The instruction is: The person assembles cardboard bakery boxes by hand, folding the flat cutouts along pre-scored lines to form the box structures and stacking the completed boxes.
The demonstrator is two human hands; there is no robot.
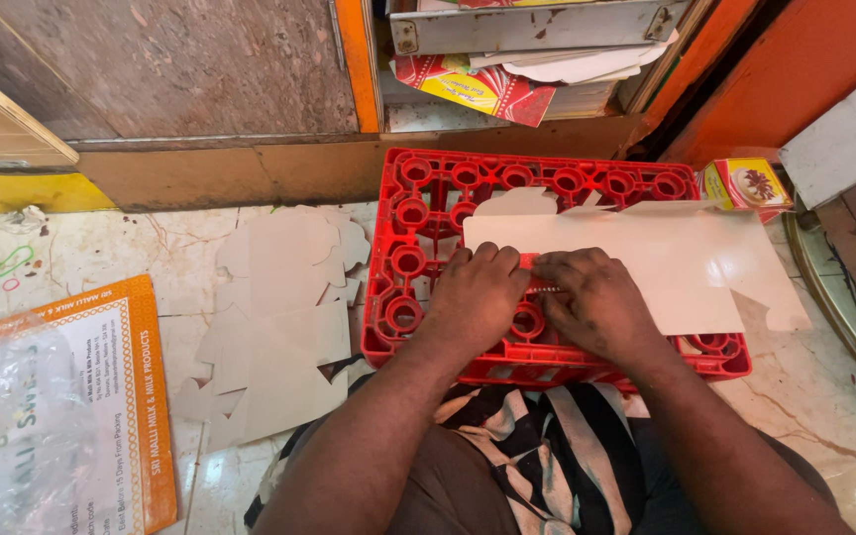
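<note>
Both hands, the left hand (476,295) and right hand (596,297), pressed flat, fingers curled, on a white card blank (646,253) atop the red crate (418,258). It looked only partly folded. A stack of flat blanks (279,317) lay unfolded on the floor (101,248).

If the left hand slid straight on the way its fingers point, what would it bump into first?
The left hand points up and slightly right, fingertips already on the flat white cardboard sheet. It would ride over that sheet first; beyond lies the far rim of the red plastic crate, though depth is hard to judge.

Bare forearms, striped black-and-white cloth (537,446), brown garment (438,485)
</note>
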